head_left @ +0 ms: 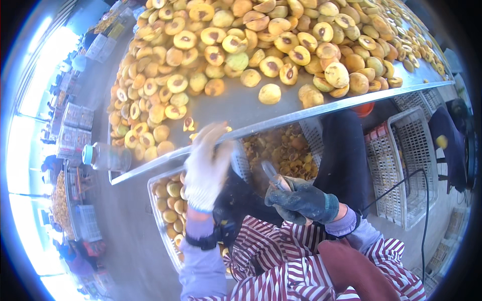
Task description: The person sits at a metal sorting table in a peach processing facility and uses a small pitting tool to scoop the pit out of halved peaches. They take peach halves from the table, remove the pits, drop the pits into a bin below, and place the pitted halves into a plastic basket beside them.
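Note:
My left hand (208, 165), in a white knitted glove, is over the near edge of a metal table (236, 108); its fingers are smeared by motion, and I cannot make out anything in them. Small torn fruit pieces (189, 124) lie on the metal just beyond. Above my lap, my right hand (301, 200) wears a dark coated glove and is closed around a hand tool (272, 174) with a narrow metal blade pointing up and left. Yellow stone fruit (241, 42), peach-like, are heaped across the table, many halved with brown centres showing.
Beneath the table edge a white crate holds fruit scraps (281, 148). A crate of rounded fruit pieces (173, 205) stands at my left. More white crates (396, 165) and a black cable (426, 215) are at right. A clear jar (113, 158) sits on the table's left corner.

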`<move>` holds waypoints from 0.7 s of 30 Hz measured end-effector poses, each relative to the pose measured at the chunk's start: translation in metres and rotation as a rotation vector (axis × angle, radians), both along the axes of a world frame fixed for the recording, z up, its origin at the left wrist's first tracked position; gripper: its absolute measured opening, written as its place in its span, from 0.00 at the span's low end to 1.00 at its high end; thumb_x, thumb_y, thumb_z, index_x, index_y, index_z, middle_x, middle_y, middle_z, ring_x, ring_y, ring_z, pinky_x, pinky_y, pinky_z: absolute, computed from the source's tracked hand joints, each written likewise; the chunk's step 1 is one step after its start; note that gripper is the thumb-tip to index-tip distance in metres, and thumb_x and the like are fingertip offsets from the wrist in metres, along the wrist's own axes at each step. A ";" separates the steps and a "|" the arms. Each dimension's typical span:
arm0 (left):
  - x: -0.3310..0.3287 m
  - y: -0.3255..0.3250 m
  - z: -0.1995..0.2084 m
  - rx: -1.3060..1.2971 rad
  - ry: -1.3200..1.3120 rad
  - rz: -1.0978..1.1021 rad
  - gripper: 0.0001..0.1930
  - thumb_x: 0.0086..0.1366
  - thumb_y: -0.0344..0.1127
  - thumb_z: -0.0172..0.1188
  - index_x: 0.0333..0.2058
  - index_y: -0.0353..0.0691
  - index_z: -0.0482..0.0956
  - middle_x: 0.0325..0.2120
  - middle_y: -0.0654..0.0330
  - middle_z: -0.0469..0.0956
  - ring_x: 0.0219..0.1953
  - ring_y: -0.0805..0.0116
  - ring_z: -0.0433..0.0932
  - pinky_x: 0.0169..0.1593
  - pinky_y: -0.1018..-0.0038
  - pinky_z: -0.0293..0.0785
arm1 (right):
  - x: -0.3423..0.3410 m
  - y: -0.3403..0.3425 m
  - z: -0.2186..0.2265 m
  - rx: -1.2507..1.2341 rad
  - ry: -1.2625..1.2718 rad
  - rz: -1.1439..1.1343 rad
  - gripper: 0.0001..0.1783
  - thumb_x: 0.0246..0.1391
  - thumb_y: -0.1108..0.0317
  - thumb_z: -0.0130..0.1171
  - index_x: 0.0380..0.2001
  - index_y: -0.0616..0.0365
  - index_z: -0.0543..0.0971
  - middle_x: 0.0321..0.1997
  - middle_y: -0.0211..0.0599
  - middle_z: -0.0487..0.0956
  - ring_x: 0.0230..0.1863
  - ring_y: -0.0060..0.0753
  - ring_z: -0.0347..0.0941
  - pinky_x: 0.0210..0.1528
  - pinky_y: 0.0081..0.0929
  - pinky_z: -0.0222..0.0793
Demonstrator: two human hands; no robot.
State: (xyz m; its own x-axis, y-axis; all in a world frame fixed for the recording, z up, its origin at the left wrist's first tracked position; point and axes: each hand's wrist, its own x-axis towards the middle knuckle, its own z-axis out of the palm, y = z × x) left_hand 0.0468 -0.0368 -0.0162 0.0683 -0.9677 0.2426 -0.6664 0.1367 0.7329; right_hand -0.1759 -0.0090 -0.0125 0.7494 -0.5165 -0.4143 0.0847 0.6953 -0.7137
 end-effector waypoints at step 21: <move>-0.081 -0.048 -0.026 0.455 1.236 -0.282 0.40 0.68 0.66 0.41 0.57 0.28 0.65 0.42 0.43 0.78 0.33 0.61 0.82 0.34 0.72 0.80 | -0.021 -0.004 -0.020 -0.096 -0.108 -0.520 0.12 0.61 0.67 0.57 0.46 0.57 0.73 0.30 0.25 0.76 0.28 0.16 0.73 0.30 0.19 0.69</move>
State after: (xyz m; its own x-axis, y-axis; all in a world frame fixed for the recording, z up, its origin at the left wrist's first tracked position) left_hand -0.0345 -0.0843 -0.0419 -0.2063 -0.9624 -0.1767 0.4688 -0.2557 0.8455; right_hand -0.1973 -0.0133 -0.0323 0.4204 -0.8626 -0.2814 0.4767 0.4739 -0.7403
